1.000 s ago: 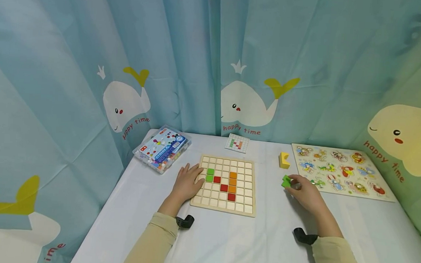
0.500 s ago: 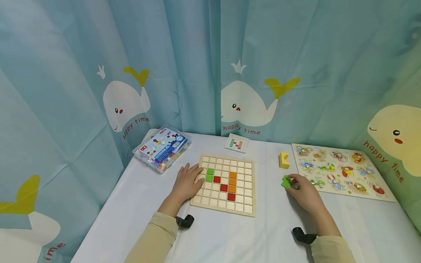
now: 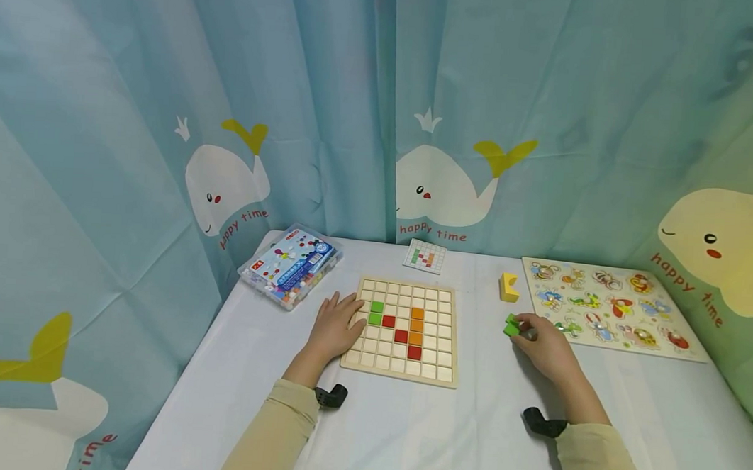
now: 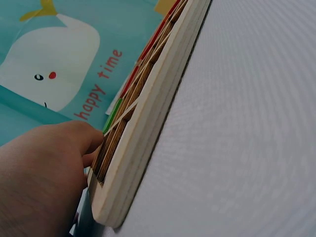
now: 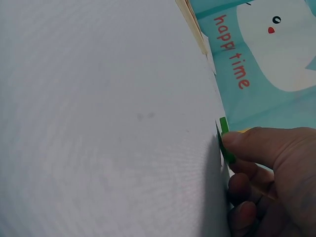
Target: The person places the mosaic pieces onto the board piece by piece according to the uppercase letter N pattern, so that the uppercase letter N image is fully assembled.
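Observation:
A wooden grid board (image 3: 446, 376) lies on the white table. Green, red and orange square tiles sit in some of its cells. My left hand (image 3: 333, 325) rests over the board's left edge, fingers fairly straight. The left wrist view shows that hand (image 4: 49, 173) at the board's corner (image 4: 111, 212). To the right of the board, my right hand (image 3: 546, 347) pinches a small green tile (image 3: 511, 329) low over the cloth. Another bit of green shows beside it. In the right wrist view the thumb presses on the green tile (image 5: 226, 150); the other fingertips are partly hidden.
A yellow block (image 3: 508, 287) with a curved cut-out stands beyond the right hand. An insect puzzle board (image 3: 684, 348) lies at right. At the back is a printed pattern card (image 3: 424, 256), and a clear plastic case (image 3: 293, 266) sits at back left. A whale-print curtain (image 3: 331, 119) encloses the table.
Both hands stay almost where they were. The right hand shifts only very slightly, its fingers still on the green tile. Tiles on the board look the same.

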Demonstrator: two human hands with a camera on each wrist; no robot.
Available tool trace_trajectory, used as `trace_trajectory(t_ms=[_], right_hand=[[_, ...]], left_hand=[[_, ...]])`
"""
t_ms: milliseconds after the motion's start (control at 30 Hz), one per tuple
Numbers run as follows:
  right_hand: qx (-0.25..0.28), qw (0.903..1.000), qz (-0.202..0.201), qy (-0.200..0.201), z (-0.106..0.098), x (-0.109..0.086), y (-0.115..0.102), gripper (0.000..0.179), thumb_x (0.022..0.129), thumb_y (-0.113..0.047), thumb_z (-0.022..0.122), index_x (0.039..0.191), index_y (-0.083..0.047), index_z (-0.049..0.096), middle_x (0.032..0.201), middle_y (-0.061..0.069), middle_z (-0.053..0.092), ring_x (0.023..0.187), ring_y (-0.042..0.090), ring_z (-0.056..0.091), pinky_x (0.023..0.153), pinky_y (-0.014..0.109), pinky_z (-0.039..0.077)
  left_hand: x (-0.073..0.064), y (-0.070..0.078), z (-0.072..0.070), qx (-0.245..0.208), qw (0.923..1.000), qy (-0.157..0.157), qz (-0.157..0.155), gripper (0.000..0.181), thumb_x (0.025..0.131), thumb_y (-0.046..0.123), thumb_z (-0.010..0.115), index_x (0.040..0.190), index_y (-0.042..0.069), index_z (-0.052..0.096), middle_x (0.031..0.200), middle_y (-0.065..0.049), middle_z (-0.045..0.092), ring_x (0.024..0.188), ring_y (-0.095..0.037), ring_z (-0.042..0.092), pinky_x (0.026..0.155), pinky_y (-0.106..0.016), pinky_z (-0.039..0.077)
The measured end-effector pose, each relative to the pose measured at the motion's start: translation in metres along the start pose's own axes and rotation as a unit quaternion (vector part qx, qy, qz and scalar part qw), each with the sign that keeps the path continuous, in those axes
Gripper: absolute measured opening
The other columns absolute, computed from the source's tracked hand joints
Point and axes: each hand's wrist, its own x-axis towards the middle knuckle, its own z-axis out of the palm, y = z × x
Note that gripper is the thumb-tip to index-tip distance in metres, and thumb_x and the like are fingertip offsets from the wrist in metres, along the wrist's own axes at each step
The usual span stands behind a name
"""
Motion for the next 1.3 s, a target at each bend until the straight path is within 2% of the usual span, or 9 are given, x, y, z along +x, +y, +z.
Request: trace_trajectory(t_ms=[367,633,900,1133,1300], right_hand=[[-0.001,0.9999,-0.005,-0.009,-0.002,-0.001,-0.003,0.043,0.094,-0.018,0.066,0.133,-0.003,0.057,0.118,0.018,0.058,0.092,0.026,0.055,0.068,0.030,0.046],[-0.001,0.9992,-0.039,-0.008,-0.005,-0.003,-0.016,0.041,0.095,-0.019,0.063,0.134,-0.005,0.058,0.123,0.019,0.058,0.092,0.026,0.058,0.066,0.028,0.048],[0.006,0.9977,-0.068,0.002,-0.004,-0.002,-0.035,0.037,0.095,-0.016,0.065,0.130,-0.006,0.062,0.122,0.018,0.059,0.092,0.026,0.058,0.068,0.029,0.048],[0.020,0.9965,-0.081,-0.005,-0.001,0.000,-0.059,0.036,0.093,-0.014,0.067,0.127,-0.007,0.065,0.119,0.015,0.059,0.083,0.021,0.053,0.060,0.027,0.044],[0.025,0.9939,-0.107,-0.004,0.004,0.003,-0.075,0.034,0.091,-0.014,0.069,0.125,-0.007,0.066,0.115,0.013,0.060,0.080,0.019,0.051,0.059,0.026,0.043]], left_hand=[[-0.001,0.000,0.000,-0.007,1.0000,0.003,0.000,0.052,0.101,0.042,0.049,0.147,0.018,0.049,0.158,-0.004,0.039,0.152,-0.038,0.018,0.126,-0.054,0.009],[-0.001,0.001,0.000,-0.004,1.0000,0.007,0.003,0.051,0.101,0.041,0.049,0.146,0.018,0.050,0.157,-0.005,0.040,0.151,-0.039,0.020,0.125,-0.054,0.011],[-0.001,0.001,0.000,0.001,1.0000,0.003,-0.004,0.052,0.101,0.043,0.049,0.147,0.019,0.049,0.158,-0.004,0.039,0.152,-0.037,0.019,0.126,-0.052,0.010],[-0.001,0.001,0.000,0.000,1.0000,0.006,0.001,0.051,0.101,0.043,0.048,0.146,0.019,0.050,0.158,-0.004,0.039,0.152,-0.038,0.020,0.126,-0.053,0.011],[-0.002,0.001,-0.001,-0.002,1.0000,0.008,0.004,0.050,0.101,0.041,0.049,0.145,0.018,0.051,0.157,-0.005,0.041,0.151,-0.039,0.021,0.125,-0.055,0.011]])
